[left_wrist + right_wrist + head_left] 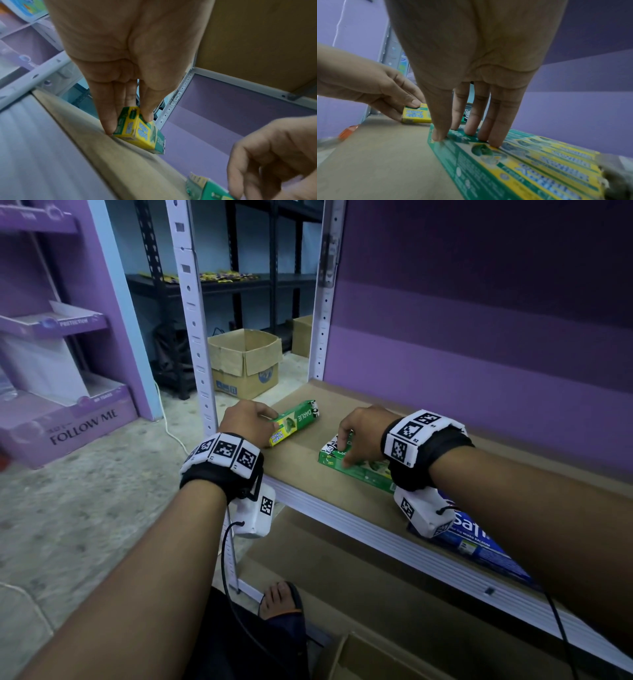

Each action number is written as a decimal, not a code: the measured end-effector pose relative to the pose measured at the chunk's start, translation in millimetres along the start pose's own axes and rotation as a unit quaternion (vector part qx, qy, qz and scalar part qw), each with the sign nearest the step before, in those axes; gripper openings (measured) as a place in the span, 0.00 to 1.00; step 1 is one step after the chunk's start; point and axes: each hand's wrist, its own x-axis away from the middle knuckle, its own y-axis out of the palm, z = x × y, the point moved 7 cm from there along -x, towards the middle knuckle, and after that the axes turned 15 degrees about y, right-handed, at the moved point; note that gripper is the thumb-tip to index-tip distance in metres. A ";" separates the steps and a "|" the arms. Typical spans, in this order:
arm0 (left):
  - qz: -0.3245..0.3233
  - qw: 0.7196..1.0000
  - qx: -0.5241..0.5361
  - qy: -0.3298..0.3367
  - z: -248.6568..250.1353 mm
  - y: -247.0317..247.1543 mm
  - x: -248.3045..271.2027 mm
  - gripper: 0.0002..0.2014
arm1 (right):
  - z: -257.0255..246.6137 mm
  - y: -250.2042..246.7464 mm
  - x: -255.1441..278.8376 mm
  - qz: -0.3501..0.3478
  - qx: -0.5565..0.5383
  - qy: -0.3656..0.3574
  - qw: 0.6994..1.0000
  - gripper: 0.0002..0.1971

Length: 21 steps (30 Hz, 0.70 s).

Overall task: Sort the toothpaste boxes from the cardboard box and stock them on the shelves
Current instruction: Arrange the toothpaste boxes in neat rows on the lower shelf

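At the bottom of the head view an open cardboard box (346, 659) sits by the person's sandalled foot (281, 599), below the shelf (349, 498). On the shelf's near right a blue box (479, 546) lies partly over the white front edge. Further in, the right hand (363, 436) presses a flat group of green toothpaste boxes (359, 470) down onto the board; the right wrist view shows its straight fingers (498, 129) and thumb tip resting on the top faces, not wrapped round anything. To the left, well apart from that group with bare board between, the left hand (246, 422) pinches the near end of a single green and yellow toothpaste box (296, 422), thumb on one side and fingers (106, 119) on the other. This box lies close to the shelf's left edge and the white upright post (191, 313), angled toward the back. Behind both boxes the board is open up to the purple back panel (479, 364). Beyond the post, on the floor, stands another cardboard carton (245, 361).
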 end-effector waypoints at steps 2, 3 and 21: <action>-0.005 0.998 0.067 -0.004 0.5 2.4 1.8 0.11 | 6.2 -3.4 1.3 0.009 -0.041 0.009 0.999 0.10; -0.009 0.995 0.103 -0.002 2.5 3.6 3.1 0.11 | 11.3 -5.9 1.6 0.013 -0.074 0.020 0.997 0.10; -0.077 0.926 0.346 0.133 79.3 25.7 36.7 0.21 | 77.1 -32.5 16.4 -0.058 -0.660 0.146 0.735 0.20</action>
